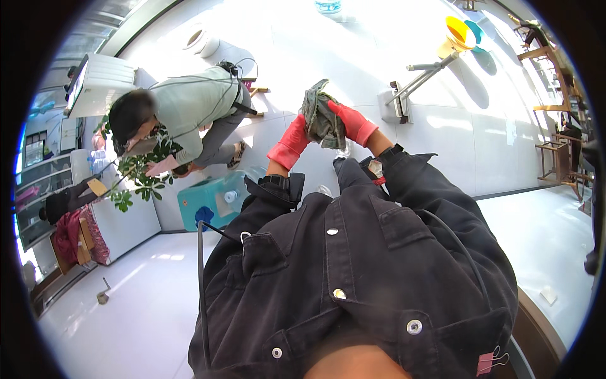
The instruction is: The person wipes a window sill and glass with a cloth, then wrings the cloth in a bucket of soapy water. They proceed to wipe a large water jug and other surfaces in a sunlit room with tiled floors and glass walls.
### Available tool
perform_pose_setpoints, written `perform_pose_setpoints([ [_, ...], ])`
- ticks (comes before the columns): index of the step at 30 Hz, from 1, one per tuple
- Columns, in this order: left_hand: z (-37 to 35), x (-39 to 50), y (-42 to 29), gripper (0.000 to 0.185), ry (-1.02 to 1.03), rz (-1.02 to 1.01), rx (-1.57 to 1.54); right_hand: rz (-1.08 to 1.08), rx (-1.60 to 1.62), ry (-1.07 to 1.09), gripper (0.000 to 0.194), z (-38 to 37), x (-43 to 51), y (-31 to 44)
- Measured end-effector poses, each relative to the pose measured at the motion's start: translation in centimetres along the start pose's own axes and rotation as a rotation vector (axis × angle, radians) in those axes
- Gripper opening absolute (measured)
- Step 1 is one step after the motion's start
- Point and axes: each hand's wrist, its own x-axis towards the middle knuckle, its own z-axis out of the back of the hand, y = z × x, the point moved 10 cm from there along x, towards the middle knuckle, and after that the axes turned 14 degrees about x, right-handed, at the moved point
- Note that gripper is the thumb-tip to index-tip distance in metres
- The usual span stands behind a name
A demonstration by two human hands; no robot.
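Observation:
A crumpled grey-green cloth (323, 116) hangs between my two hands above the tiled floor. My left hand (293, 142), in a coral-pink glove, grips the cloth's left edge. On the opposite edge, my right hand (352, 123) wears a matching glove, its thumb lying over the fabric. The fingers behind the cloth are hidden on both sides. Left of and below my left hand, a teal plastic container (201, 196) stands on the floor with a clear water jug (232, 195) at its right side.
A person (196, 106) bends over a leafy potted plant (137, 173) at left. Right of my hands stand a long-handled dustpan (390, 106) and brush (402, 104). Farther off are a yellow bucket (457, 35), a white bucket (201, 42) and wooden stools (554, 156).

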Motion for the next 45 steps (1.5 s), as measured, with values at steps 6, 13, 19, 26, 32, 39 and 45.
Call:
perform_pose_setpoints([
  [6,5.9,8.0,-3.6,0.064,-0.221,0.175,0.767,0.102,-0.523,-0.127,0.035,2.3,9.1,5.7],
  [13,16.9,16.3,-4.2,0.044,-0.416,0.267,0.229,0.247,-0.278,-0.579,0.030,8.9,13.9,17.8],
  [19,26.1,23.2,-7.3,0.047,-0.427,0.226,-0.125,0.379,-0.263,-0.658,0.043,13.8,12.3,28.7],
  [26,26.5,34.6,-15.8,0.049,-0.344,0.119,-0.020,0.642,-0.382,-1.104,0.026,21.9,4.4,38.7],
  [32,3.0,39.5,-29.1,0.051,0.298,0.086,-0.079,0.476,-1.058,-0.891,0.088,16.6,5.4,43.3],
  [39,-13.8,40.5,-34.9,0.057,0.575,-0.368,1.034,0.356,-0.790,-0.341,0.060,11.6,17.6,34.4],
  [45,-9.2,53.9,-32.6,0.046,0.377,0.114,0.027,0.422,0.075,-0.492,0.039,20.6,14.1,40.2],
])
